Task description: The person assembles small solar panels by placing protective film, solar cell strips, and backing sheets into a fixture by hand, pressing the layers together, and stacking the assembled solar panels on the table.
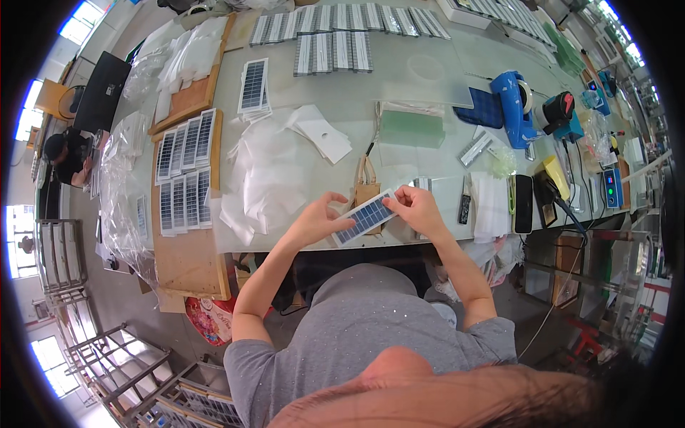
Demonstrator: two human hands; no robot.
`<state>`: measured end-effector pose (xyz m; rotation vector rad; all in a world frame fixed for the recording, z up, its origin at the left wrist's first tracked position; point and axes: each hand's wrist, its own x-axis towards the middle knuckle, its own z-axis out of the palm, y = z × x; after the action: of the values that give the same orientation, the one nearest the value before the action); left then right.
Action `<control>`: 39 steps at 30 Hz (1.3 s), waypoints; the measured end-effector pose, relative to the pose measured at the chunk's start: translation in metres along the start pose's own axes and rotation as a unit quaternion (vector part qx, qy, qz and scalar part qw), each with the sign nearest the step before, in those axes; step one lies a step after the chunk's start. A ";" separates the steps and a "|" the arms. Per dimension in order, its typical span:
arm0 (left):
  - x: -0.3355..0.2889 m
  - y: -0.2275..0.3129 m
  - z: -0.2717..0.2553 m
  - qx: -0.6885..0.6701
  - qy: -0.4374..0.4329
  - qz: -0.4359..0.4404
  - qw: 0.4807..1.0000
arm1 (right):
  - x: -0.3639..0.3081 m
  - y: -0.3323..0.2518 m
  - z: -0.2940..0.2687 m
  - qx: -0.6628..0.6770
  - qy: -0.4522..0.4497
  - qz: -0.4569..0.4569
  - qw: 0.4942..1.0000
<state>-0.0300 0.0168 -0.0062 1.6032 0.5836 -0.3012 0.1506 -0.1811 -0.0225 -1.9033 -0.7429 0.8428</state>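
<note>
A small solar panel (365, 218) with dark blue cells and a white border is held tilted over the table's near edge. My left hand (319, 218) grips its lower left end, thumb on the face. At its upper right end my right hand (419, 208) pinches the corner, with the thumb on top. Beneath and behind the panel lies a small tan wooden block (367, 191), partly covered, with a dark cord leading up from it. White sheets (267, 178) are heaped left of my left hand.
More small panels lie in two rows on a wooden board (187, 265) at left. Packed panels (332, 53) line the far side. A blue tape dispenser (515, 107), a yellow-handled tool (555, 175) and a black case (523, 205) stand at right. At far left sits another person (68, 153).
</note>
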 end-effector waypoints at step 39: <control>0.088 0.038 -0.229 -0.140 0.420 0.311 0.841 | 0.314 -0.183 0.110 0.005 -0.003 -0.140 0.990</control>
<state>0.0301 0.2572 0.0096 1.4928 0.6729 0.9887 0.2189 0.1900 0.0218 -1.7358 -0.9808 0.6743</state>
